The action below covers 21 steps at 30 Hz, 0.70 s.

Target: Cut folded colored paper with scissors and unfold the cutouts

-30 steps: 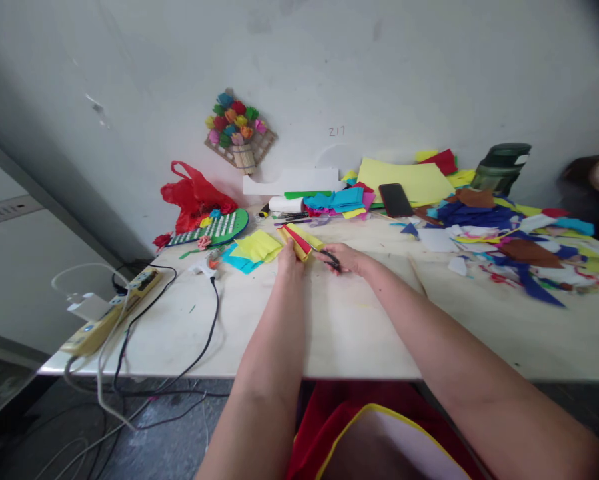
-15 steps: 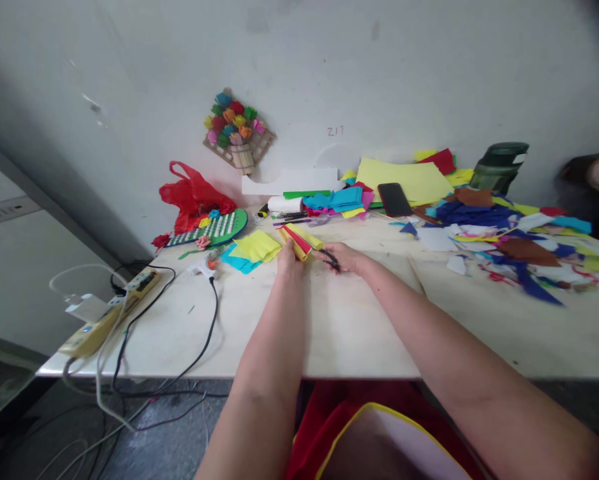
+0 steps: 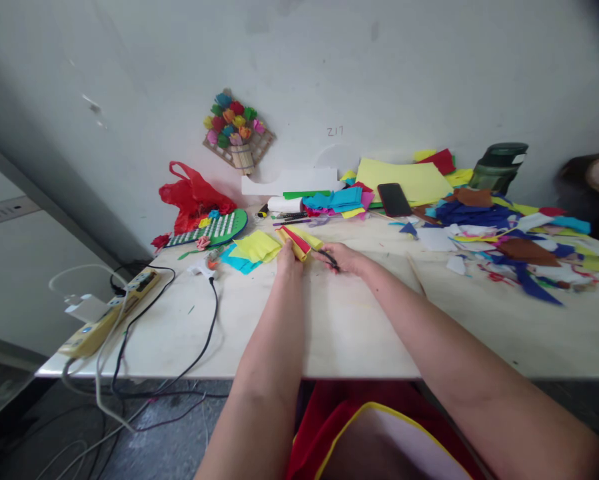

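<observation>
Frame centre: left hand (image 3: pixel 290 260) grasping folded red-and-yellow paper (image 3: pixel 298 239). Right hand (image 3: pixel 345 257), just right of it, gripping black-handled scissors (image 3: pixel 331 259); blade contact unclear. Left of centre: yellow sheets (image 3: pixel 256 246) overlapping blue sheets (image 3: pixel 240 261).

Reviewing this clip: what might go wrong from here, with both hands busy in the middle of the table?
The scissors in the right hand sit close to the left hand, so a slip might nick its fingers. The yellow and red paper could shift in the left hand's hold and be cut unevenly. The black cord runs over the table's front edge; a snag might tug the white tool.
</observation>
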### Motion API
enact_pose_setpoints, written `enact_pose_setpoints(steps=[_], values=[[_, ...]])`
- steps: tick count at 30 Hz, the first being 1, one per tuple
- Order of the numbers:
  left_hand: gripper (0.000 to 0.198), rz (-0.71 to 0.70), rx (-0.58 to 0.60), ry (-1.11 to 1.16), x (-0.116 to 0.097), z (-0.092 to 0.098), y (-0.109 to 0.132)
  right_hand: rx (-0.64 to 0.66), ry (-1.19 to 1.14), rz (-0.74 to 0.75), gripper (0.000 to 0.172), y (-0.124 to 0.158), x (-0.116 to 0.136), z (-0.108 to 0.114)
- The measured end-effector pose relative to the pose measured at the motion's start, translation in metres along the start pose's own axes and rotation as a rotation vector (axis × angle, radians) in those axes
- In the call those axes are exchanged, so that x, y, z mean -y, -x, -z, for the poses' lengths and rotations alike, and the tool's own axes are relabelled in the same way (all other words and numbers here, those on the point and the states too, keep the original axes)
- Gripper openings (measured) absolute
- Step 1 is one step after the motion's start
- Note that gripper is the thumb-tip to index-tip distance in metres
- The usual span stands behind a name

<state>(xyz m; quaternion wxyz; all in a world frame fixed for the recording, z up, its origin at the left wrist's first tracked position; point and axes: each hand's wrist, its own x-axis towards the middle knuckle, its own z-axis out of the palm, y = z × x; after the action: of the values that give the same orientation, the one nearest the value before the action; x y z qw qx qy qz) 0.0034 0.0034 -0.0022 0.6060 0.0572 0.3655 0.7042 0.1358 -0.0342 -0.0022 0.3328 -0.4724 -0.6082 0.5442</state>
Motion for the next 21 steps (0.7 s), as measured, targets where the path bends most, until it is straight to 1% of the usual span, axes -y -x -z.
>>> enact_pose_setpoints(steps=[5,9,13,16,21], values=[[0.012,0.003,-0.008,0.012,-0.0006,-0.0002,0.0014,-0.005,0.034,0.030,0.021,0.0020,0.0014,-0.0013],[0.011,0.009,-0.005,0.027,-0.0014,-0.0001,0.0017,-0.019,0.024,0.012,0.018,0.0041,0.0046,-0.0029],[0.009,0.016,-0.015,0.024,-0.0022,-0.0006,0.0027,-0.015,-0.037,-0.025,0.013,0.0021,0.0048,-0.0033],[0.010,0.013,-0.004,0.029,-0.0024,-0.0008,0.0037,-0.014,-0.064,-0.043,0.016,0.0007,0.0036,-0.0022],[0.010,0.018,0.007,0.011,-0.0017,-0.0010,0.0064,0.011,0.003,-0.010,0.025,0.0076,0.0050,0.0020]])
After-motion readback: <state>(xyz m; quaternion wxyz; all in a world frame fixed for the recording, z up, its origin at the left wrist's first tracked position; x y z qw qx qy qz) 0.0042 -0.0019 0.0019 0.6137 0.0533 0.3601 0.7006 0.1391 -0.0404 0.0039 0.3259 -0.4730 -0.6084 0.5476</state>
